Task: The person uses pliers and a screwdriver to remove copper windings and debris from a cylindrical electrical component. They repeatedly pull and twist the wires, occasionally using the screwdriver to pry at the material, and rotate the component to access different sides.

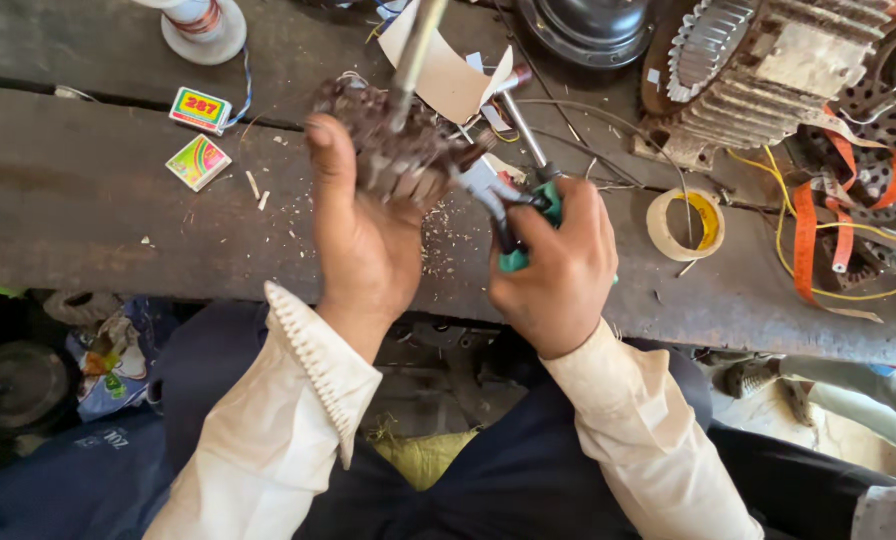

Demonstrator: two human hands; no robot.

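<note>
1. The left hand (363, 245) grips a motor rotor (393, 140) from beneath, held up above the desk (98, 210); its fingers are wrapped about the rusty brown slotted core, thumb up the near side; the steel shaft (415, 55) sticks upward and away.
2. The right hand (558, 265) is closed around the green handle of a tool (513, 205); its fingers are curled tight on the grip, and the metal tip meets the rotor's lower right edge.
3. To do this well, I judge the rotor should be braced firmly so it cannot twist; the tip is best seated squarely in a slot, with short, controlled pressure directed away from the holding thumb.
4. The core looks rough, corroded and ridged; pale shavings speckle the dark, worn desk beneath.
5. Nearby lie a roll of tape (686, 224) with a yellow inner ring, two small colourful boxes (199, 135), a scrap of card (448, 75), orange and yellow wires (818, 240), and a ribbed grey motor housing (768, 70) at the far right.
</note>
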